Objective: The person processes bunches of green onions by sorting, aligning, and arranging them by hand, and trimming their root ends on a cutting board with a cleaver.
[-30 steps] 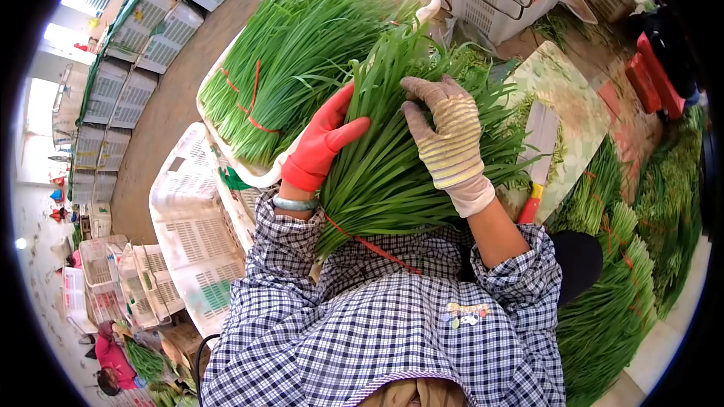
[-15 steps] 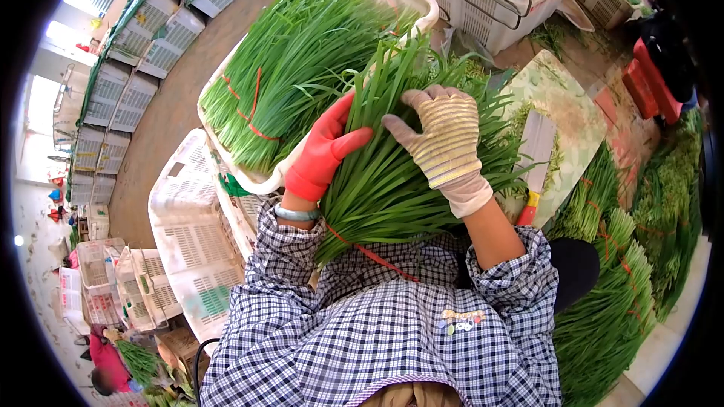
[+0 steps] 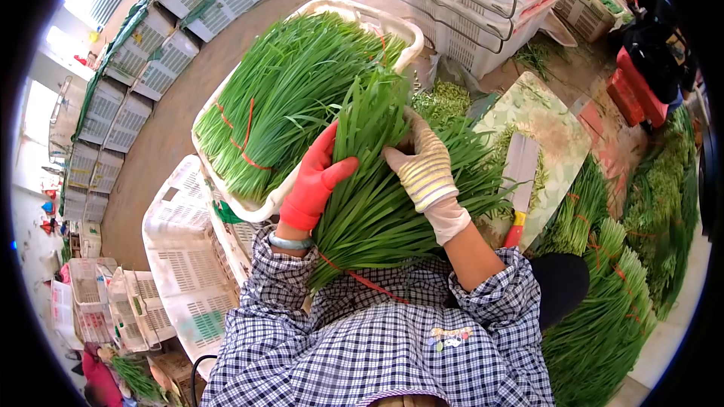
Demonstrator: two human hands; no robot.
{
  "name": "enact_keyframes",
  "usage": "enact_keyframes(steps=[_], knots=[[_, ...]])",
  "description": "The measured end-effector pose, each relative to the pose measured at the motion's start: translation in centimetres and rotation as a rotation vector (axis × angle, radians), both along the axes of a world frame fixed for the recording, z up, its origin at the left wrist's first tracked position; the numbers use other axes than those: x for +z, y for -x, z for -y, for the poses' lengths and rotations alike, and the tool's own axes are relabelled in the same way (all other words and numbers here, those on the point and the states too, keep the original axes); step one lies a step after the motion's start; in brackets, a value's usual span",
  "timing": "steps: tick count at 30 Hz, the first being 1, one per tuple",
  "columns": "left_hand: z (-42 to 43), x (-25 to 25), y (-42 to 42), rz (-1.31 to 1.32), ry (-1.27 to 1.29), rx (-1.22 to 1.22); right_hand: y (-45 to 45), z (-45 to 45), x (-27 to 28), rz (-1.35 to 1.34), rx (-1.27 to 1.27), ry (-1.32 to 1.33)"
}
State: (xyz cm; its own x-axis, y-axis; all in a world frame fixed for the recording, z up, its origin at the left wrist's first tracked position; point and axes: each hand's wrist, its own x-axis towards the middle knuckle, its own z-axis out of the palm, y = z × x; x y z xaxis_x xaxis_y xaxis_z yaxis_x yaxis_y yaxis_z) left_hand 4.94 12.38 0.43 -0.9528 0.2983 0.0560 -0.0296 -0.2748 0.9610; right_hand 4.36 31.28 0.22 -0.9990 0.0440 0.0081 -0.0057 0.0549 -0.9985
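Note:
A large bunch of long green chives (image 3: 369, 218) lies across the lap, with a red band near its lower end. My left hand (image 3: 311, 190), in a red glove, is closed around the left side of the upper leaves, its thumb across the front. Opposite it, my right hand (image 3: 426, 169), in a striped yellow-grey glove, presses the same leaves from the right; some of its fingers are hidden behind them. Loose leaves fan out beneath the right wrist. Just beyond the hands, a white basket (image 3: 411, 39) holds more chives (image 3: 275, 105) tied with red bands.
On the right, a cleaver (image 3: 520, 173) with a red-yellow handle lies on a cutting board (image 3: 556, 117) among trimmings. Banded chive bundles (image 3: 603, 316) lie beside the right knee. Stacked white crates (image 3: 467, 11) stand ahead; an empty crate (image 3: 177, 256) is at left.
My right hand has closed in on the leaves; its thumb and fingers were more spread before. The leaf tops are now gathered more narrowly between both hands. The view has shifted slightly.

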Motion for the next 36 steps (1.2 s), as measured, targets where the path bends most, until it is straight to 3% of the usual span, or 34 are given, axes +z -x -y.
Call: enact_keyframes(steps=[8, 10, 17, 20, 26, 36], knots=[[0.4, -0.2, 0.2, 0.068, -0.049, -0.02, -0.9, -1.1, -1.2, 0.019, 0.004, 0.14], [0.4, -0.3, 0.2, 0.094, -0.033, -0.027, -1.3, -1.2, -0.7, 0.081, 0.021, 0.412], [-0.7, 1.5, 0.0, 0.082, 0.059, -0.062, -1.1, -1.6, -0.4, 0.087, 0.044, 0.341], [-0.8, 1.4, 0.1, -0.109, 0.368, -0.12, -1.1, -1.8, 0.1, 0.207, 0.061, 0.267], [-0.6, 0.8, 0.5, 0.078, 0.189, -0.124, -1.3, -2.1, -1.1, 0.179, 0.044, 0.367], [-0.7, 0.6, 0.4, 0.029, 0.135, -0.075, -1.5, -0.8, -0.8, -0.025, -0.162, 0.342]])
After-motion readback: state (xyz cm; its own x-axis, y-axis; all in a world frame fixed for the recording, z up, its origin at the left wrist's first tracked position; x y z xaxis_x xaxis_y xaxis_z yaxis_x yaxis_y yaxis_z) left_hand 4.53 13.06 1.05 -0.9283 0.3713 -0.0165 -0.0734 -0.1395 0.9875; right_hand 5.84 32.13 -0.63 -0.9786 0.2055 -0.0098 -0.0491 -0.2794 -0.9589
